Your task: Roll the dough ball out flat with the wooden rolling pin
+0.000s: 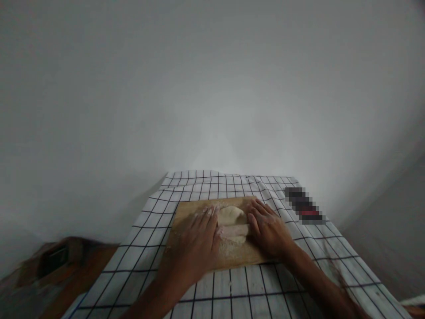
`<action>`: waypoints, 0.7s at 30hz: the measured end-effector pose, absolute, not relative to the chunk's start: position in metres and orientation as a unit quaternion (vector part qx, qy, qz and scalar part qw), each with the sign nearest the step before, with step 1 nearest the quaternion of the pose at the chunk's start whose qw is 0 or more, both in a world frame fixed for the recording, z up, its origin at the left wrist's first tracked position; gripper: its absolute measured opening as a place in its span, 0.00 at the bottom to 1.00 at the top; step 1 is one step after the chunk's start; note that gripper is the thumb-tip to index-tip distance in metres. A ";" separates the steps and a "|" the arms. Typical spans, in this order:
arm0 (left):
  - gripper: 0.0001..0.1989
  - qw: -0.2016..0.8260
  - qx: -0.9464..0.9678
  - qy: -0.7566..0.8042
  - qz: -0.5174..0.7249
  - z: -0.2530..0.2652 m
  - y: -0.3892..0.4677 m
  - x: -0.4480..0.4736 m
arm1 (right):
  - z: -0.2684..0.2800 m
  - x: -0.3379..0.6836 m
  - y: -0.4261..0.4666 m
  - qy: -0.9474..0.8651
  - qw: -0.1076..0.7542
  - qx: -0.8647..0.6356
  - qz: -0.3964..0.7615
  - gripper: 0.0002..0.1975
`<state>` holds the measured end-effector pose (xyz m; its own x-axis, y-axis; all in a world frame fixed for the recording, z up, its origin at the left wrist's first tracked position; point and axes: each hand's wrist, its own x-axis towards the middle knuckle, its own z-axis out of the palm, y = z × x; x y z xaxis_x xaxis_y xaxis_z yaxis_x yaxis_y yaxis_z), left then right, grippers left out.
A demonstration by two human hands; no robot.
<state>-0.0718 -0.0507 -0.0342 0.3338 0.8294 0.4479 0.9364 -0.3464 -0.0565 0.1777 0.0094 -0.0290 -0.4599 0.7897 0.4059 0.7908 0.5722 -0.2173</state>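
Pale dough (pixel 231 214) lies on a floury wooden board (pixel 186 212). Across it runs a flour-dusted rolling pin (pixel 234 231), with dough showing on both its far and near sides. My left hand (pixel 201 235) presses over the pin's left end, its flour-coated fingers stretched forward, close together. At the other end, my right hand (pixel 265 226) rests over the pin, fingers bent slightly around it and pointing away from me. Both palms hide the pin's ends.
A white cloth with a black grid (pixel 146 235) covers the table beneath the board. Toward the right edge lies a dark, pixelated object (pixel 303 206). Behind the table stands a plain pale wall (pixel 212 97). An open cardboard box (pixel 56 261) sits low at the left.
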 end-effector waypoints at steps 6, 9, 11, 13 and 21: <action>0.27 0.170 -0.808 -0.540 -0.166 -0.034 -0.046 -0.077 | -0.020 0.171 0.016 -0.860 0.247 -0.447 0.006 0.21; 0.22 0.185 -0.818 -0.526 -0.141 -0.032 -0.013 -0.087 | -0.005 0.162 0.049 -0.861 0.255 -0.438 0.040 0.21; 0.20 0.193 -0.830 -0.512 -0.108 -0.032 0.009 -0.094 | 0.004 0.155 0.073 -0.866 0.246 -0.433 0.047 0.21; 0.19 0.190 -0.834 -0.511 -0.083 -0.034 0.020 -0.096 | 0.006 0.151 0.094 -0.880 0.227 -0.414 0.054 0.22; 0.24 0.150 -0.789 -0.571 -0.170 -0.038 -0.011 -0.065 | -0.016 0.164 0.114 -0.901 0.185 -0.379 0.099 0.21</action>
